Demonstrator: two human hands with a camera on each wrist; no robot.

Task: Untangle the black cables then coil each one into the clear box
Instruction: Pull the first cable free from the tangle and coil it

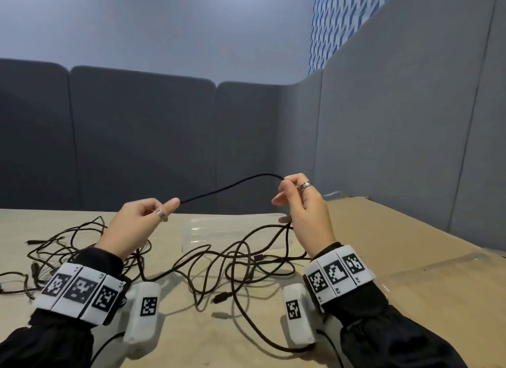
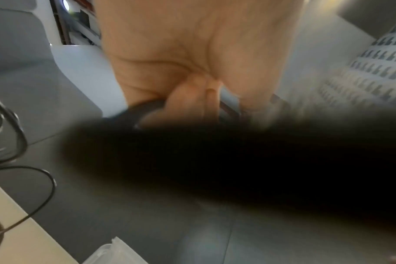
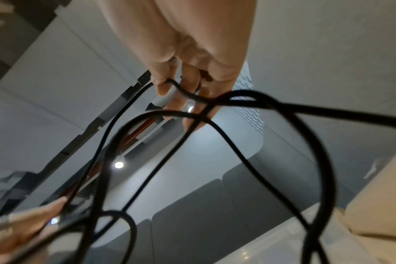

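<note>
A thin black cable is stretched in the air between the two hands, above the beige table. It rises from the left hand toward 2 o'clock, makes a soft arch, and ends at the fingertips of the right hand. The left hand pinches it between thumb and curled fingers; the right hand pinches it at the top and also holds several strands that hang down from its palm. The hands are apart, both raised over the table.

Under the hands the other thin black cables lie in a loose tangle on the table, with loops that cross each other. One more bundle lies at 9 o'clock from the left hand. In the right wrist view, black loops hang just below the fingers and cross in front of them.

The shallow clear plastic box lies on the table between the hands, a little farther away, at 12 o'clock from the tangle. Some strands reach its near edge.

Grey padded panels stand around the table
</note>
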